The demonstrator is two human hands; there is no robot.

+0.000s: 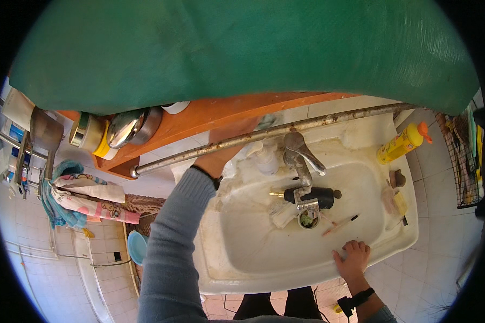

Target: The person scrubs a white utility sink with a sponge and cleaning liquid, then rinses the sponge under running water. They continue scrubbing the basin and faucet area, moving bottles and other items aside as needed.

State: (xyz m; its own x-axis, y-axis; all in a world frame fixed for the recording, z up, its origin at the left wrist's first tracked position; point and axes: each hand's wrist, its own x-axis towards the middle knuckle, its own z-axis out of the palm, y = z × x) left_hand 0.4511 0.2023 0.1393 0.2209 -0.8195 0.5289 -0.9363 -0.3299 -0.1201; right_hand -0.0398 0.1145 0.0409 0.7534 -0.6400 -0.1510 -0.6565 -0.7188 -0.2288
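Note:
My left hand (234, 129) reaches behind the rusty metal rail (275, 131), below the orange wooden shelf; it is blurred, and its fingertips lie near a greyish-green thing that I cannot make out. Whether it holds that thing cannot be told. My right hand (352, 258) rests on the front rim of the white sink (262, 262), fingers spread, holding nothing. In the basin lie a black bottle (319, 198) with a gold-coloured end, a small cup (308, 219) with green stuff under the faucet (303, 173), and a thin brush-like stick (341, 225). A white pump bottle (263, 159) stands left of the faucet.
A yellow squeeze bottle (402, 143) with an orange cap stands on the right ledge, above a soap-like bar (400, 203). Metal tins (133, 127) sit on the orange shelf (210, 117) under a large green surface (242, 52). Towels (89, 194) hang left; a wire basket (458, 161) hangs right.

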